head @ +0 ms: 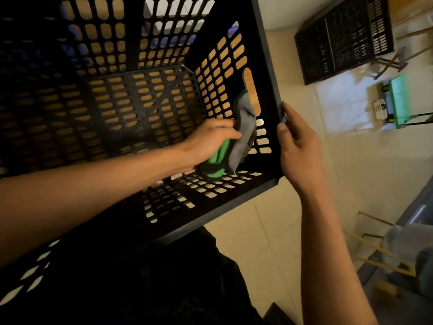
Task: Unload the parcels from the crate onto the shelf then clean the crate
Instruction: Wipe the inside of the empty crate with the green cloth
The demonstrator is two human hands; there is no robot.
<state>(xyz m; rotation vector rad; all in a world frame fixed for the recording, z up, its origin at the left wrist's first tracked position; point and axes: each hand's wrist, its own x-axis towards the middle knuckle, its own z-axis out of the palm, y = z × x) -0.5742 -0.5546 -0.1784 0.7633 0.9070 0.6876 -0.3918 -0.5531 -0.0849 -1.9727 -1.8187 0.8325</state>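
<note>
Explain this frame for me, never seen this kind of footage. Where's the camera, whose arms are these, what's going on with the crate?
There is no robot here. One wide-angle camera sits on a person's head and looks forward and down, so the two bare arms coming in from the bottom are the wearer's own.

The big black slotted box is a plastic crate, seen from above into its inside. No parcels show in it. The left hand is inside, pressing a grey and green cloth against the right inner wall. The right hand grips the crate's right rim, apparently to steady it.

Beyond it is a pale tiled floor, with a second black crate and a green cart at upper right.
</note>
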